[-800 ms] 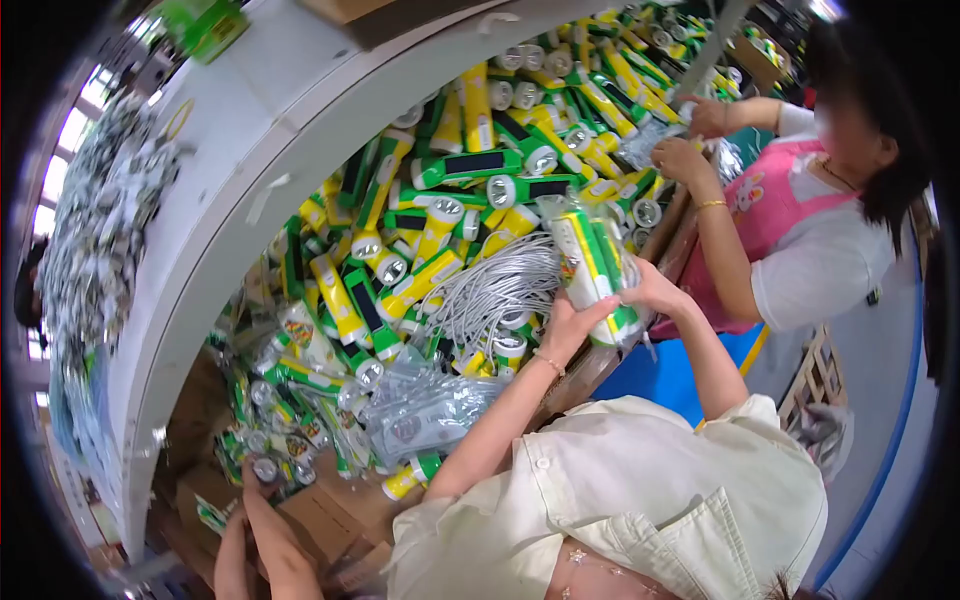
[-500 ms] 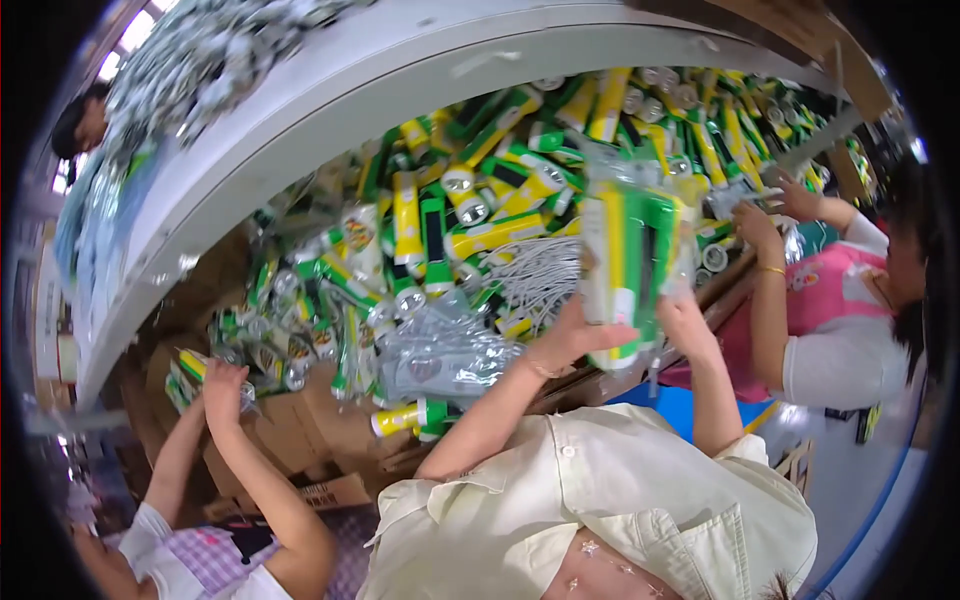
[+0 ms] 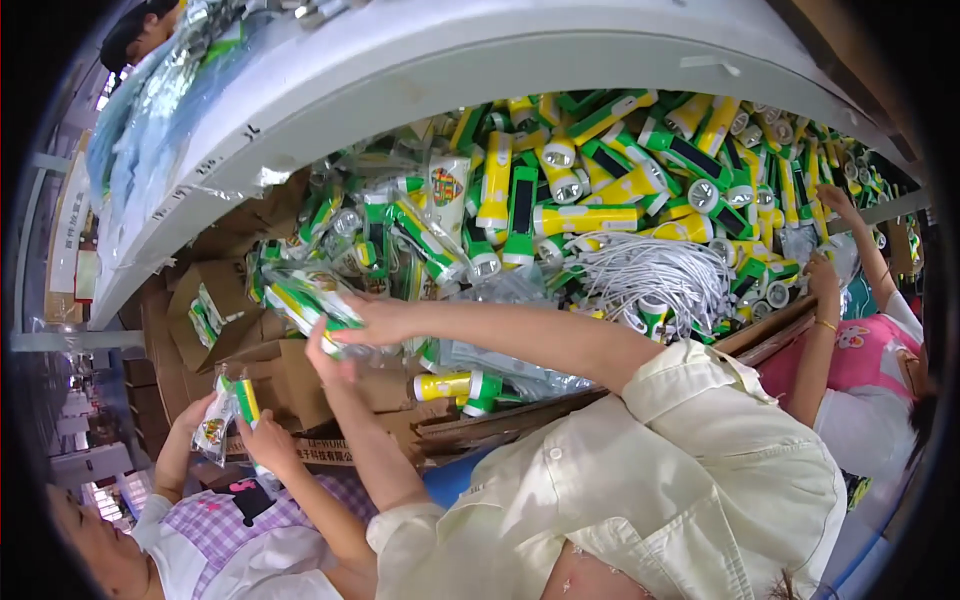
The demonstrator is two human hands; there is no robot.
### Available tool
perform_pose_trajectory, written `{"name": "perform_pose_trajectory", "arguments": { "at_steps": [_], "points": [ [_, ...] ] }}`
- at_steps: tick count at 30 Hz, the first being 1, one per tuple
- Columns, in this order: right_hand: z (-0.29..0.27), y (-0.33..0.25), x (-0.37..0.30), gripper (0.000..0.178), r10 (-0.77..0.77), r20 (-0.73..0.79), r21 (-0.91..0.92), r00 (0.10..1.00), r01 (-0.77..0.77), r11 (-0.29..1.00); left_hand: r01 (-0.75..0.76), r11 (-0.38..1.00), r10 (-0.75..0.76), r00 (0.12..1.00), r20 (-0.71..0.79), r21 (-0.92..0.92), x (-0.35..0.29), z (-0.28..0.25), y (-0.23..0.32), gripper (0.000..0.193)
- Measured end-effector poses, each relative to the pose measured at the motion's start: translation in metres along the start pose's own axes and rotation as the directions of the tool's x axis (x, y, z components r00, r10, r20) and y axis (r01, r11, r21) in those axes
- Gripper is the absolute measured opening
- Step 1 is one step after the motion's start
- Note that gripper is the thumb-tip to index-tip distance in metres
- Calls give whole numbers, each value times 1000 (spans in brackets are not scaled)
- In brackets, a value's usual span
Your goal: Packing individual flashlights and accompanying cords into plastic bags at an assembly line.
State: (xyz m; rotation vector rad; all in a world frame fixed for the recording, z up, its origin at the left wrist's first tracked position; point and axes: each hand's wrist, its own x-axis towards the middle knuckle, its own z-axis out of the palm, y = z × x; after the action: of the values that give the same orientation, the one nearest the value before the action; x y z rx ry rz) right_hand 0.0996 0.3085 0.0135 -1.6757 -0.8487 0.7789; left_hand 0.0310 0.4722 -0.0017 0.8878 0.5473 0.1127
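Both my arms reach to the left over the pile. My right hand (image 3: 376,321) is closed round the near end of a flashlight in a clear plastic bag (image 3: 296,298), green, white and yellow. Below it, my left hand (image 3: 330,352) is closed at the same end, its fingers partly blurred. The bag's far end lies over other bagged flashlights (image 3: 430,240). Under my right forearm are clear plastic bags (image 3: 510,340), partly hidden. A yellow and green flashlight (image 3: 445,386) lies near the box's front edge.
Loose flashlights (image 3: 600,190) and a bundle of white cables (image 3: 655,280) fill the middle and right. A white shelf edge (image 3: 480,75) arches above. Cardboard boxes (image 3: 210,300) stand at left. A co-worker's hands (image 3: 265,440) hold a flashlight and bag; another co-worker's hands (image 3: 825,270) work at right.
My hands have carried the bagged flashlight from right of centre to the left side. The view has shifted, and the left co-worker now has a flashlight and a bag in separate hands.
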Motion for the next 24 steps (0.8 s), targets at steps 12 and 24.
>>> {"name": "perform_pose_trajectory", "arguments": {
  "at_steps": [12,24],
  "points": [
    [-18,55,-173,38,-45,-271,-379,962,-64,923,-677,-294,588,428,687,674,59,91,-50,61],
    [-12,67,-253,53,-93,-382,-658,919,-200,726,-208,-602,195,898,394,771,57,126,-68,60]
  ]
}}
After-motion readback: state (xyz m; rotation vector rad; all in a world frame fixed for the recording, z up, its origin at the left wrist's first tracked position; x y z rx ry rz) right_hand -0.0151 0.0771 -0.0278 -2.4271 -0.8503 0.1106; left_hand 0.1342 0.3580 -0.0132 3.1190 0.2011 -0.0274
